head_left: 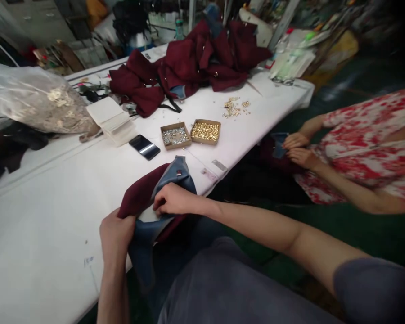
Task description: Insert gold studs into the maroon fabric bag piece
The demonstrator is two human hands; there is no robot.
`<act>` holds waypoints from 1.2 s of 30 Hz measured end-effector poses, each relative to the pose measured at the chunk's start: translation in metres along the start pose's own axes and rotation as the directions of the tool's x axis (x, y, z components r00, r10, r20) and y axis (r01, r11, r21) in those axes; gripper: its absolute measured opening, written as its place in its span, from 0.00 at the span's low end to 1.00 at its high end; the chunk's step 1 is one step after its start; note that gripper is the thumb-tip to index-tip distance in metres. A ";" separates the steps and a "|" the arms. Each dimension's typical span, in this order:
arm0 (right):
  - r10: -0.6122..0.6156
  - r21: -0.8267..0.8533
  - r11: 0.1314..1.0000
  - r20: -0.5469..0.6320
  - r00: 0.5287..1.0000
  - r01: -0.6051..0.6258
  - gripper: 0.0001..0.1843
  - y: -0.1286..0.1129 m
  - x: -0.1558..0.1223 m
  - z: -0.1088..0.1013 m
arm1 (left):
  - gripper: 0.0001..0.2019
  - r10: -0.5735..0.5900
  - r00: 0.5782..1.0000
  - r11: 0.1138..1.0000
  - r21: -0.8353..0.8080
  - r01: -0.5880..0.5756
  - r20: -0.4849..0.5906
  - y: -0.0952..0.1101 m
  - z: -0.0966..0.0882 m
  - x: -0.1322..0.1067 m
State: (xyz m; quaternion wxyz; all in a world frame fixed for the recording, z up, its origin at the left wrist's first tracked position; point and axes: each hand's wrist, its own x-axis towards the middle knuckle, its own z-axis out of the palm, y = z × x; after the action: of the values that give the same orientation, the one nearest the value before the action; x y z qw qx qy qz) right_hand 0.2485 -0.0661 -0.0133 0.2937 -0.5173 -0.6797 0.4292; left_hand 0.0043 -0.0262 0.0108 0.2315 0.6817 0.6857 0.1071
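At the table's front edge lies a maroon and blue fabric piece (143, 191), partly hanging over the edge. My left hand (117, 234) is closed around its left side, thumb on top. My right hand (171, 199) bends its fingers against the blue part near a pale opening; its fingertips are hidden, so what they pinch cannot be made out for certain. A small dark reddish square with a metal glint sits on the blue flap above that hand. Beyond the fabric stand a small box of silver fasteners (174, 136) and a box of gold fasteners (205, 132).
A phone (144, 147) and a stack of pale cards (112, 119) lie left of the boxes. Maroon garments (189, 58) are heaped behind, near loose gold pieces (235, 107). A plastic bag (40, 99) stands far left. At right, a co-worker's hands (299, 150) hold similar fabric.
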 end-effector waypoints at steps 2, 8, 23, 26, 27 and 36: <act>-0.035 -0.022 0.999 -0.011 0.999 0.034 0.09 0.001 -0.004 0.000 | 0.10 -0.010 0.999 1.000 -0.023 0.009 -0.052 0.002 -0.002 -0.012; -0.112 -0.028 0.993 0.062 0.992 0.114 0.10 0.003 -0.010 -0.004 | 0.10 -0.072 0.992 0.996 -0.056 0.067 -0.104 0.012 -0.004 -0.033; -0.197 -0.232 0.952 0.032 0.980 0.199 0.10 -0.006 -0.015 0.022 | 0.08 0.049 0.983 0.998 0.050 -0.041 -0.178 0.029 -0.006 -0.042; -0.203 -0.213 0.955 0.046 0.978 0.208 0.10 -0.002 -0.012 0.022 | 0.08 0.051 0.982 0.997 0.068 -0.039 -0.180 0.025 -0.003 -0.040; -0.203 -0.210 0.955 0.047 0.978 0.209 0.10 -0.002 -0.012 0.022 | 0.08 0.054 0.981 0.996 0.074 -0.041 -0.184 0.024 -0.002 -0.039; -0.155 -0.255 0.952 0.063 0.986 0.166 0.10 -0.005 -0.006 0.026 | 0.06 0.062 0.979 0.988 0.152 -0.033 -0.192 0.025 -0.002 -0.036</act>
State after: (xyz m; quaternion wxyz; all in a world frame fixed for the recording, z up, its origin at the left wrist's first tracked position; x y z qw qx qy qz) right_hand 0.2265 -0.0790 -0.0208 0.2430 -0.4851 -0.7759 0.3219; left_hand 0.0239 -0.0599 0.0299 0.1090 0.6994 0.6947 0.1281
